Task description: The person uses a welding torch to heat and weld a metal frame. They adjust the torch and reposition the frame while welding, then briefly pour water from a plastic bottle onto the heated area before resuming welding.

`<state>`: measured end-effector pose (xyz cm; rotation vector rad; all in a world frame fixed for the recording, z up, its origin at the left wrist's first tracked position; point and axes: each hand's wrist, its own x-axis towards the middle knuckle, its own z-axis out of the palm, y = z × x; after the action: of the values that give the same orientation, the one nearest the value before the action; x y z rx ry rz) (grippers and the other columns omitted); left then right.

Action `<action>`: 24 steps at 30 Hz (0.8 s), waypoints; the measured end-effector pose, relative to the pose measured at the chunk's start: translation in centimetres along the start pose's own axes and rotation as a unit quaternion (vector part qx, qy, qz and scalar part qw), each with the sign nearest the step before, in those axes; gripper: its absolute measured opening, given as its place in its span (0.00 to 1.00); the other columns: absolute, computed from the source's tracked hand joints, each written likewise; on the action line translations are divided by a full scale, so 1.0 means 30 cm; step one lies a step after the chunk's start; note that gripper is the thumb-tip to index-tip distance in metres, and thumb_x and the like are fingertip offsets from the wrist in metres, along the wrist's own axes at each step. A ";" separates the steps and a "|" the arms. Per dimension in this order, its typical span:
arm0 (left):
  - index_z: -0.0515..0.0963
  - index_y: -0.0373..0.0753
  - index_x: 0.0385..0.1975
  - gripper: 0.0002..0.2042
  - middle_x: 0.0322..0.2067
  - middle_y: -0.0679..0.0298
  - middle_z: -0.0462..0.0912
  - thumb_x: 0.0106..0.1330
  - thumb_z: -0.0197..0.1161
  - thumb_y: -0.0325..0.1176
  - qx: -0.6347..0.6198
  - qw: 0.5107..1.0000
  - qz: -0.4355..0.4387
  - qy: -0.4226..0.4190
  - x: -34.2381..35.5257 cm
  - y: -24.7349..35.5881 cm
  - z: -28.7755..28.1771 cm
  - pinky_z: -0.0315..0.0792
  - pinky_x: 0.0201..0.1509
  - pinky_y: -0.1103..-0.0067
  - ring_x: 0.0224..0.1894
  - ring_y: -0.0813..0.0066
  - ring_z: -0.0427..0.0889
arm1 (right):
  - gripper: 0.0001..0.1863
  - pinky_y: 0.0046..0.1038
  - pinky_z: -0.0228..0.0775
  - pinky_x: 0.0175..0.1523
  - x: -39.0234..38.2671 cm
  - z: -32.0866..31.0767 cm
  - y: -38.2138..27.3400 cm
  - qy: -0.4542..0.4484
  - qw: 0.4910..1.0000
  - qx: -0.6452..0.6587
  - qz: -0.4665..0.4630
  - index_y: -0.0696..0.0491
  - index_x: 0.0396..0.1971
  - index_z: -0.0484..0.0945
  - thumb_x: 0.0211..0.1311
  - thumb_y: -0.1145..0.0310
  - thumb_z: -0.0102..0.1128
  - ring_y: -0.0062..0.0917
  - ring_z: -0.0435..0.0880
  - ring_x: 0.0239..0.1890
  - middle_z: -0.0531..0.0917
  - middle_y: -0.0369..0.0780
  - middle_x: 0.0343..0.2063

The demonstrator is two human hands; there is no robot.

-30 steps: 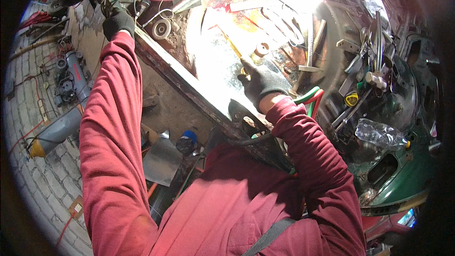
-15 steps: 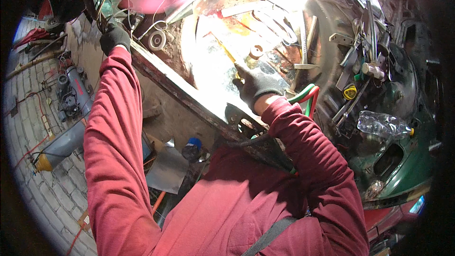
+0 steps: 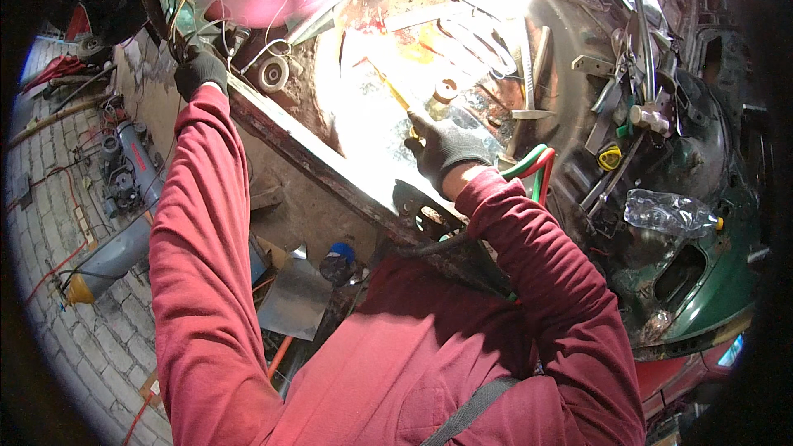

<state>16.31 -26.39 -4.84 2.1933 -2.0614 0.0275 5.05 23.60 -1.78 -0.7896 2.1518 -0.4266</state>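
My right hand (image 3: 450, 149), in a black glove, is closed round the handle of a gas torch (image 3: 391, 85). The torch's thin brass tube points up and to the left over a brightly lit metal panel. Green and red hoses (image 3: 535, 167) run beside my right wrist. At the upper left my left hand (image 3: 199, 71), gloved too, is curled closed at the far end of a long metal edge (image 3: 306, 139), beside thin wires and a rod. What its fingers grip is hidden.
Hammers and other hand tools lie heaped at the right, with a yellow tape measure (image 3: 610, 158) and a clear plastic bottle (image 3: 671, 214). A round wheel (image 3: 273, 73) sits near the metal edge. A grey cylinder (image 3: 107, 265) lies on the brick floor at the left.
The view has shifted very slightly. Both hands keep almost the same places and grips.
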 end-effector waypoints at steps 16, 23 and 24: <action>0.87 0.33 0.42 0.30 0.48 0.39 0.88 0.70 0.56 0.60 0.010 1.000 0.008 0.011 -0.012 0.016 -0.003 0.83 0.54 0.59 0.52 0.47 0.90 | 0.26 0.48 0.78 0.54 0.008 0.032 0.015 0.003 1.000 -0.003 0.011 0.35 0.68 0.77 0.73 0.49 0.61 0.46 0.89 0.50 0.90 0.46 0.47; 0.86 0.33 0.42 0.30 0.48 0.38 0.88 0.70 0.56 0.60 0.009 1.000 0.008 0.011 -0.015 0.019 -0.004 0.83 0.54 0.59 0.52 0.46 0.90 | 0.26 0.47 0.78 0.53 0.001 0.019 0.014 0.002 1.000 -0.012 0.002 0.37 0.67 0.78 0.73 0.49 0.62 0.45 0.89 0.49 0.90 0.46 0.45; 0.86 0.33 0.42 0.30 0.48 0.38 0.88 0.70 0.56 0.60 0.010 1.000 0.009 0.012 -0.014 0.018 -0.004 0.83 0.54 0.59 0.52 0.46 0.90 | 0.26 0.48 0.78 0.53 0.001 0.019 0.014 0.003 1.000 -0.011 0.001 0.37 0.68 0.78 0.73 0.49 0.61 0.45 0.89 0.49 0.90 0.47 0.45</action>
<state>15.77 -25.99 -4.71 2.1765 -2.0774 0.0761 5.31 23.87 -2.37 -0.7990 2.1661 -0.4041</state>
